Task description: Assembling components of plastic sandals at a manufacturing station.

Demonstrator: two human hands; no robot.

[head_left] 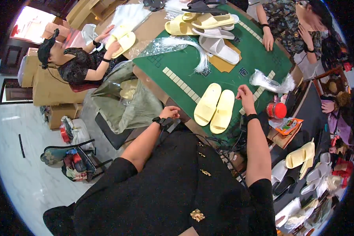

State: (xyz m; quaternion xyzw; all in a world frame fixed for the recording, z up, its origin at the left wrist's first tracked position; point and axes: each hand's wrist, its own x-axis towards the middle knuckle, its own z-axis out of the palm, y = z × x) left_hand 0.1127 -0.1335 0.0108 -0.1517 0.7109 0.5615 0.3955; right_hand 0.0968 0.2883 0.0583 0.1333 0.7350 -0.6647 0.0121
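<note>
A pair of pale yellow slide sandals (215, 108) lies side by side on the green table mat (157, 63), right in front of me. My right hand (246, 97) is just beyond their right edge, fingers pinched; a faint, thin clear strand appears at its fingertips. At the near left edge of the table, my left hand (170, 113) is curled closed, apart from the sandals; whatever it may hold is hidden. A bundle of clear plastic strands (271, 81) lies right of my right hand, and another bundle (200, 59) is farther back.
Yellow and white slides (218, 49) are piled at the far side. A person at the left holds yellow slides (123, 40); another person's hand (268, 41) rests on the far right edge. A red-lidded jar (276, 110) stands at right. A grey-green sack (124, 104) sits left of the table.
</note>
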